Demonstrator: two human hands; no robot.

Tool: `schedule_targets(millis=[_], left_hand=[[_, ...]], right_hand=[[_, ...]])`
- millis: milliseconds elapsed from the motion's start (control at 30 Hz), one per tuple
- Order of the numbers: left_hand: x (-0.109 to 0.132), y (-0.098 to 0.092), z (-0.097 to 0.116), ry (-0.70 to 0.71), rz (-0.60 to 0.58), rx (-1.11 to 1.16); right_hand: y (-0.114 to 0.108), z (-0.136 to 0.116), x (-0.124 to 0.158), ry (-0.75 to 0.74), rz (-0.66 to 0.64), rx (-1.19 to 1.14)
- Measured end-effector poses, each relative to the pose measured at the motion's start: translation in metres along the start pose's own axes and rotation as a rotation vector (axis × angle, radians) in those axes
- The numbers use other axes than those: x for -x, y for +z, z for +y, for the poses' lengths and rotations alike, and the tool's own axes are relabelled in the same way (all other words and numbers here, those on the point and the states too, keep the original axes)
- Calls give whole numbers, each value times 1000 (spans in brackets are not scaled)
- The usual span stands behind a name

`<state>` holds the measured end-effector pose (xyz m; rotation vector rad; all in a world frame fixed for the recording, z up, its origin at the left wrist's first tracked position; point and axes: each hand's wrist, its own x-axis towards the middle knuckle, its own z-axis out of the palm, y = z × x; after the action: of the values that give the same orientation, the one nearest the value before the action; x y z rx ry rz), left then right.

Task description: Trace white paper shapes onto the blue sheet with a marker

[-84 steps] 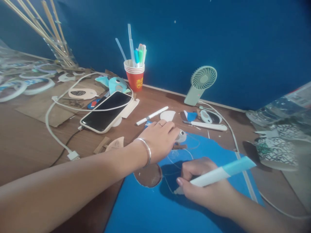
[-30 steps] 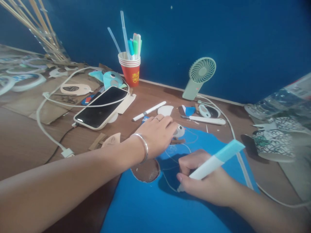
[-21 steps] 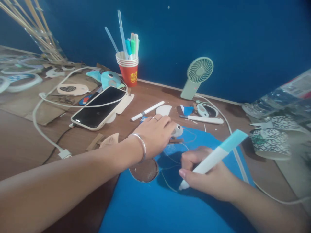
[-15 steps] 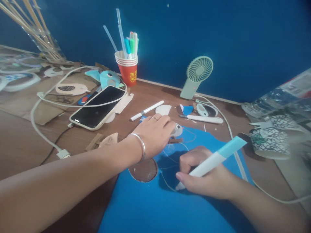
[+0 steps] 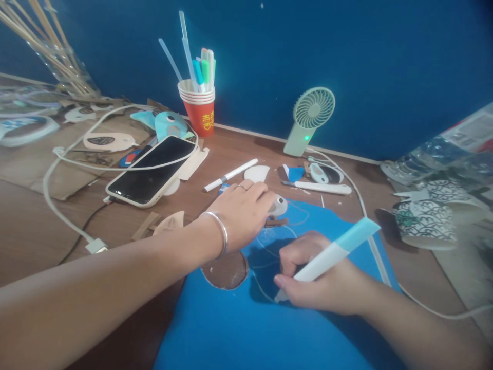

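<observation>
My right hand (image 5: 316, 272) grips a thick white marker (image 5: 327, 259) with a light-blue end. The marker's tip touches a blue sheet (image 5: 231, 334), at the end of a thin pale curved line. My left hand (image 5: 244, 213), wearing a ring and a bracelet, lies flat over the far-left part of the sheet with its fingers stretched out; its fingertips are partly hidden. By those fingers, a small grey bird cutout (image 5: 279, 206) with a round eye shows beside a brown strip (image 5: 276, 222). Below my left wrist, a round hole (image 5: 226, 271) in the sheet shows the brown table.
Behind my left hand are a phone (image 5: 154, 172) with cables, a white pen (image 5: 231, 174) and a red paper cup (image 5: 199, 113) of markers. A craft knife (image 5: 323, 187) and a green handheld fan (image 5: 311, 115) stand farther back. Patterned paper cups (image 5: 425, 223) lie at right.
The marker and my right hand have shifted slightly left, roughly with the whole view. A green light now shows on the fan. My left hand stays in place on the sheet.
</observation>
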<state>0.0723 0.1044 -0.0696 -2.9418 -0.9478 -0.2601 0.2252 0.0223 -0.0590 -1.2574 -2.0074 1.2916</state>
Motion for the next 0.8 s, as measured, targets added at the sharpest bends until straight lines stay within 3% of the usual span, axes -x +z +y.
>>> schedule_targets(millis=[800], left_hand=[[-1,-2,0,-7,-10,42]], right_hand=[[-3,0,0,-5,-35,-16]])
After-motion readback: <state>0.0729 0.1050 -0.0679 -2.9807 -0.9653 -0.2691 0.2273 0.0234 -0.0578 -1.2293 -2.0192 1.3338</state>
